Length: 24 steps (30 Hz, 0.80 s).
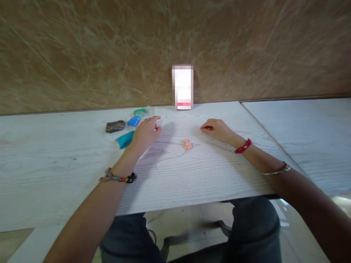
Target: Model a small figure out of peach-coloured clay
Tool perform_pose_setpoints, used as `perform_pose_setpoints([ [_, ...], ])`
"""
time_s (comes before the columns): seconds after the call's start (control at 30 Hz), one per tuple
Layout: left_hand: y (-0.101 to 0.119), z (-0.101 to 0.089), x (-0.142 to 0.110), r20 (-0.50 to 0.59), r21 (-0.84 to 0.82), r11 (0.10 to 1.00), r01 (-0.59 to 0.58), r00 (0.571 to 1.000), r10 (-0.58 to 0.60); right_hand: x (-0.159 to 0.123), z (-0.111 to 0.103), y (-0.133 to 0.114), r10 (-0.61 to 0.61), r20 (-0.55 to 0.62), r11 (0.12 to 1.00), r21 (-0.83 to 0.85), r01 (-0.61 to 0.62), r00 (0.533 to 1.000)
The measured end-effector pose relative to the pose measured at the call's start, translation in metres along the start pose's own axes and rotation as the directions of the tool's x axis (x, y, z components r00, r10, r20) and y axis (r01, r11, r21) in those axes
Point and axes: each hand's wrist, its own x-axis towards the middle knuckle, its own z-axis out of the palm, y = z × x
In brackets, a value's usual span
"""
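Observation:
My left hand (148,131) hovers over or beside a small group of packets, its index finger and thumb apart and nothing seen between them. Partly behind it are a blue packet (134,121), a green one (139,112) in clear wrap, and a teal piece (125,139); a bit of peach colour also shows beside the fingers. My right hand (216,129) rests on the table with its fingers curled together, and no object shows in it. Between the hands lies a small, lumpy peach-coloured piece, like modelling clay (188,145), touched by neither.
A dark brown wrapped block (115,126) lies left of the packets. A phone (182,87) with a blurred bright screen leans upright on the brown marbled wall (82,54). The white wood-grain table (175,182) has a seam at the right; my knees are beneath its front edge.

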Motion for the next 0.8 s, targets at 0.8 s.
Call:
perform_pose_setpoints([
  [0.8, -0.051, -0.037, -0.009, -0.003, 0.168, 0.901, 0.4, 0.914, -0.405, 0.119, 0.028, -0.09, -0.18, 0.325, 0.957, -0.162, 0.242, 0.928],
])
